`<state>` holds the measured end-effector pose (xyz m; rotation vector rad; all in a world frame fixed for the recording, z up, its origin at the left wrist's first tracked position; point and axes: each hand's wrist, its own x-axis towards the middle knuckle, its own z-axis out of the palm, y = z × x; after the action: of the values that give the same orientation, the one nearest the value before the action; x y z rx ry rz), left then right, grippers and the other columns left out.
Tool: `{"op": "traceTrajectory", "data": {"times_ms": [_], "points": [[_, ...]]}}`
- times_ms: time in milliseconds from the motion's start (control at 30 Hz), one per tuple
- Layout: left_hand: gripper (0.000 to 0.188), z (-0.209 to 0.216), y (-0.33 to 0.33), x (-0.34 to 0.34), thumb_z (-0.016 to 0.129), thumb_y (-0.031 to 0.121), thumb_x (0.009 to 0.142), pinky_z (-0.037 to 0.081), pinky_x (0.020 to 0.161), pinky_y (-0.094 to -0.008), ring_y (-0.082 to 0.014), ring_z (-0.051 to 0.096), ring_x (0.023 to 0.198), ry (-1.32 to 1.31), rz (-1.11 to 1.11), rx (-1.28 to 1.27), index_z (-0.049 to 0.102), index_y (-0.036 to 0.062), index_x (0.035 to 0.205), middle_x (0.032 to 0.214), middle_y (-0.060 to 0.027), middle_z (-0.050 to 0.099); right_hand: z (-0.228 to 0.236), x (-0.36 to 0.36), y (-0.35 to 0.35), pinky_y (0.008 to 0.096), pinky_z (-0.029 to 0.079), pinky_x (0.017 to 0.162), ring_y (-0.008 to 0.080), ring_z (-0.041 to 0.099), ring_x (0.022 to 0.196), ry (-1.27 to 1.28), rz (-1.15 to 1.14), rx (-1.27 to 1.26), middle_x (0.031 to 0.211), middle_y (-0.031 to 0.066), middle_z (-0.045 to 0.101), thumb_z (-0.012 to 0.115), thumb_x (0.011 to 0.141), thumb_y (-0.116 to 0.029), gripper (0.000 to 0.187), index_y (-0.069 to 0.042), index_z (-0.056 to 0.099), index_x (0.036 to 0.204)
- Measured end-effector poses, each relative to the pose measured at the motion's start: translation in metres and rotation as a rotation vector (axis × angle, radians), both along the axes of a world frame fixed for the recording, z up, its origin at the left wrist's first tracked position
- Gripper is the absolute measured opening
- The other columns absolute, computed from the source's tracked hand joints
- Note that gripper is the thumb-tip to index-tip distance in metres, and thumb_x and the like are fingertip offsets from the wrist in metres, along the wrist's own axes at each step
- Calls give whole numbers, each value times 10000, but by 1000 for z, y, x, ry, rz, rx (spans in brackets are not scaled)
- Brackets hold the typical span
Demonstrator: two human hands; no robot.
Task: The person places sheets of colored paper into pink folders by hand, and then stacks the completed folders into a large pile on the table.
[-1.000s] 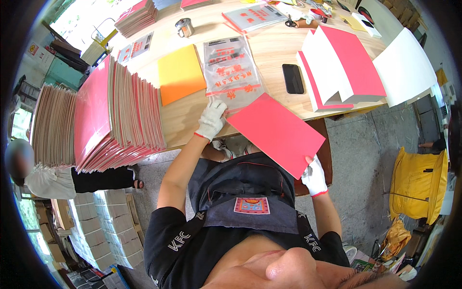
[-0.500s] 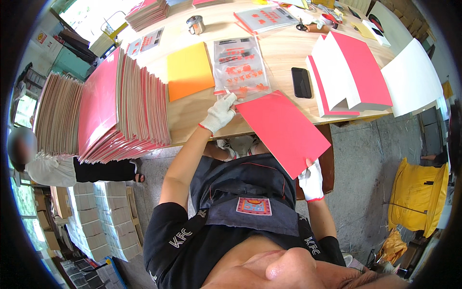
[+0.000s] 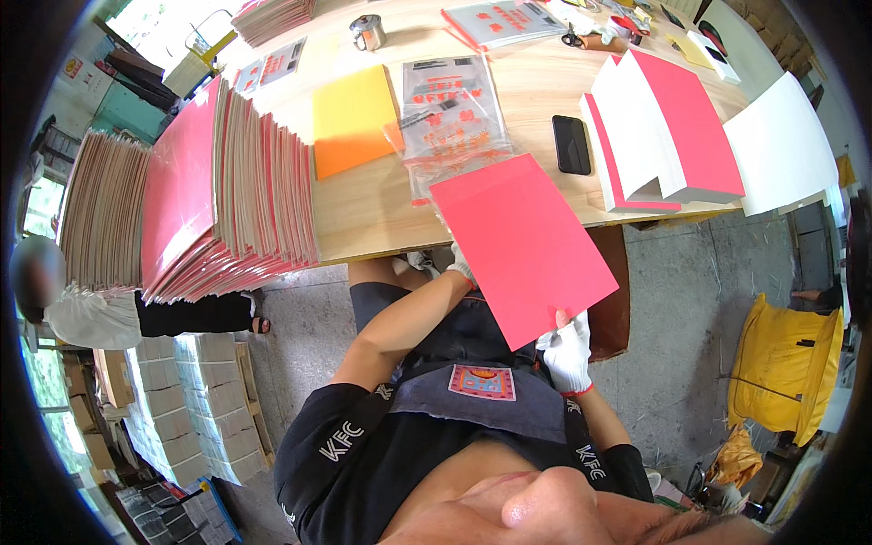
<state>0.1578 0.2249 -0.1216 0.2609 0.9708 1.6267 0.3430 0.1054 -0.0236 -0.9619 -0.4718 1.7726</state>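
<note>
A plain red rectangular sheet [image 3: 522, 250] is held tilted over the table's front edge and my lap. My right hand [image 3: 567, 356], in a white glove, grips its near edge with the thumb on top. My left hand [image 3: 460, 264], also gloved, is mostly behind the sheet's left edge, so its fingers are hidden. Just past the sheet's far end lie clear plastic bags [image 3: 445, 123] with red print, the top one skewed and crumpled. An orange-yellow sheet [image 3: 356, 121] lies to their left.
Tall stacks of red bagged packets [image 3: 232, 182] fill the table's left. A black phone [image 3: 571, 145] lies beside white stacks with red tops [image 3: 677, 123] at right. Farther back are a metal mug [image 3: 368, 33] and scissors [image 3: 574, 40]. A person [image 3: 91, 318] stands at far left.
My left hand has moved from the sheet's far corner nearer to me, behind its left edge. The sheet has shifted a little left and turned. The top plastic bag now lies askew.
</note>
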Motion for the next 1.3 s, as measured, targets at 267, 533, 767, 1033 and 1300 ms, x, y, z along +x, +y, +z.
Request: {"op": "traceTrajectory", "data": {"times_ms": [267,533,767,1033,1300], "points": [[378,-83,-41,30,562,67,921,544,795,-335,-201,626,960,-80,-217,-171,467,40,1286,1152,-92,585,-58,-7,-5,264,509,600,135,579,699,-116,166,-183,1059,55,585,525,954,-60,313,-76,483,1263],[240,-101,-71,13,481,136,961,552,813,-360,-227,631,972,23,-215,-279,561,30,1161,1100,-107,622,-115,-77,89,466,475,1005,354,533,1176,430,179,-246,1278,198,490,584,941,-198,429,-5,401,1278],[351,-52,-107,-41,545,301,956,542,745,-387,-261,646,953,-72,-448,-414,510,42,1190,1117,-139,627,-94,-58,85,295,556,610,202,651,698,-287,598,8,984,166,636,493,968,-208,498,-30,365,1415],[365,-22,-116,-103,633,369,909,559,656,-298,-187,678,789,307,-177,-404,602,60,1100,990,-71,678,-58,-108,93,324,490,625,217,619,739,-1427,567,1166,894,50,641,656,808,-176,233,-90,599,1017],[328,-45,-116,-134,582,269,949,566,682,-301,-198,688,787,236,-347,-339,599,19,1160,1031,-116,681,-62,-128,132,372,467,816,239,555,1037,-1559,609,1485,1177,47,570,723,710,-220,428,-156,591,1111]]}}
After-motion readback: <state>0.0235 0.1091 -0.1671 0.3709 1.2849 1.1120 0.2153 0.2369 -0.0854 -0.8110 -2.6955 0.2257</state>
